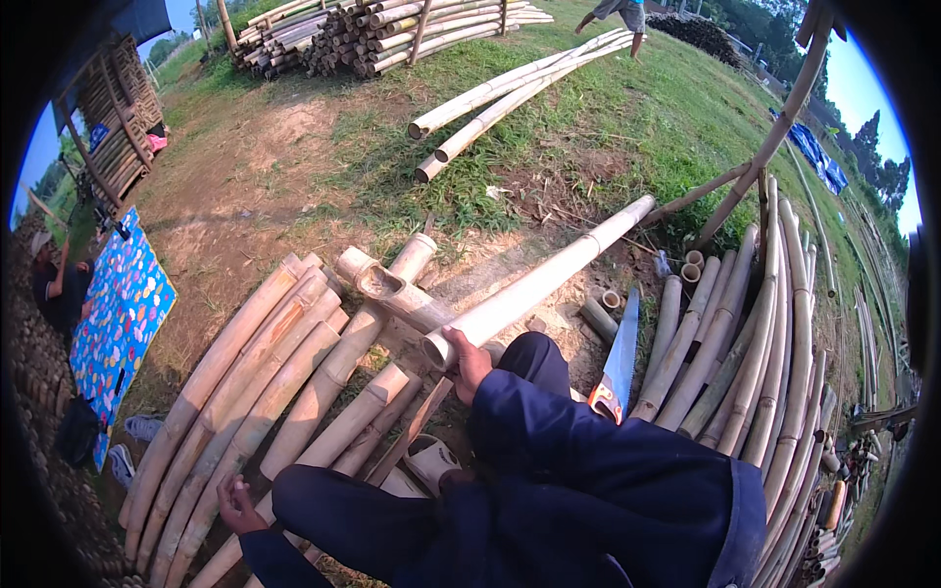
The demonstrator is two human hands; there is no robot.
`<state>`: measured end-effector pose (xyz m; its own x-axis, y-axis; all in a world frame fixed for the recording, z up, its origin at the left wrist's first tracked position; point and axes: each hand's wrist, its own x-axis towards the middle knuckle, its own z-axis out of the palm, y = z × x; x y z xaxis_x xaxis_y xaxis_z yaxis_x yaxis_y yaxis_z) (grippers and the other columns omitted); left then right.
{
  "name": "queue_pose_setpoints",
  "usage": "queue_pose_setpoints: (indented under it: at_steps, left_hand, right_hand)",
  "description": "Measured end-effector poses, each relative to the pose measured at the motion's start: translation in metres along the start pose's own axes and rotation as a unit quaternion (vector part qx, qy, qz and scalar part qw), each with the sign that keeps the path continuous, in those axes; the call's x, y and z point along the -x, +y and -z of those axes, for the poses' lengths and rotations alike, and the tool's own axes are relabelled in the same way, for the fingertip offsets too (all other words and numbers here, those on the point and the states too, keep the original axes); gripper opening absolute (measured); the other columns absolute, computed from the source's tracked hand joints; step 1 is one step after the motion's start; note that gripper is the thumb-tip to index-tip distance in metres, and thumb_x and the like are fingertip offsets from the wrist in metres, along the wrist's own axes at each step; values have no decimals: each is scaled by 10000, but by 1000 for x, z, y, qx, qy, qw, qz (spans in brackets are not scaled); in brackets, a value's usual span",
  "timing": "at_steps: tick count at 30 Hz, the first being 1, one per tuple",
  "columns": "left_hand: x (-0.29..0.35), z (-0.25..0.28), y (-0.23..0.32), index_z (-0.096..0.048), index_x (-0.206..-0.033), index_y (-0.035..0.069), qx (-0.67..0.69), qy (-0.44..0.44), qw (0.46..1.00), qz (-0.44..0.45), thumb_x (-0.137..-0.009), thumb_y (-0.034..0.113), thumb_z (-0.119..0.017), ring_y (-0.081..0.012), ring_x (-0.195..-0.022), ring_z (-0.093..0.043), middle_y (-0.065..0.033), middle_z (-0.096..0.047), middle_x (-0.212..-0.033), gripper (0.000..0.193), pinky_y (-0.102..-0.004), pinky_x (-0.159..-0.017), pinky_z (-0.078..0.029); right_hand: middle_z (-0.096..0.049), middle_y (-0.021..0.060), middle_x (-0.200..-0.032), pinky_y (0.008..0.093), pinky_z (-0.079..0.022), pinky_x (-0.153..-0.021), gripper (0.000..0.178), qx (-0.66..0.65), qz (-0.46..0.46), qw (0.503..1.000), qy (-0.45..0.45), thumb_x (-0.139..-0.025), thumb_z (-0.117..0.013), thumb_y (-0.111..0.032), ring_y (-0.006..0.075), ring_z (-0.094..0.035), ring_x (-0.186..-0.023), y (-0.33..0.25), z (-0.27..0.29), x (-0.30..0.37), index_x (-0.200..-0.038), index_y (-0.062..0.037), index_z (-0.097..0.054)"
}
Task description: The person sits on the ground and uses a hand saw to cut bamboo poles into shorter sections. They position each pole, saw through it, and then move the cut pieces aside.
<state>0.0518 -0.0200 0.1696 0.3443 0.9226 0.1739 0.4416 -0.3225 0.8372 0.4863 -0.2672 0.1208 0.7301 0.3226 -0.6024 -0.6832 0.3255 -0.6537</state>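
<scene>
My right hand (469,365) is closed round the near end of a thick, pale bamboo pole (549,274), which slants away to the upper right. Just left of that end lies a notched bamboo piece (417,306), crossed with another bamboo length. My left hand (235,505) hangs low beside my knee, over several cut bamboo lengths (230,367); its fingers look loosely apart, and nothing shows in them. A hand saw (618,358) with an orange handle stands tilted to the right of my legs.
More bamboo poles (774,343) lie close on my right, near a slanting wooden post (769,142). Long poles (510,93) rest on the grass ahead, before a big bamboo stack (392,34). At left, a person (59,284) sits behind a blue patterned sheet (123,314); another person's legs (632,20) show far off.
</scene>
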Motion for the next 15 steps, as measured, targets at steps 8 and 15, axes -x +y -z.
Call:
queue_pose_setpoints:
  at_steps: [8,15]
  left_hand:
    - [-43,-124,190,-646,-1204,-7,46,-222,944,-240,-946,196,-709,-225,-914,-707,-148,-729,-1006,334,-346,-852,-536]
    - [-23,-259,277,-653,-1246,74,-3,-429,838,-338,-913,284,-767,-266,-944,-733,-151,-737,-1048,410,-381,-830,-567]
  right_hand:
    - [-654,155,-1162,436,-517,-979,560,-29,-49,996,-75,-925,-687,-357,285,-660,-1059,-132,196,223,-1322,-4,-511]
    - [-687,206,-1162,443,-584,-931,791,403,-16,895,191,-781,-824,-431,325,-710,-1065,-107,370,301,-1311,73,-524]
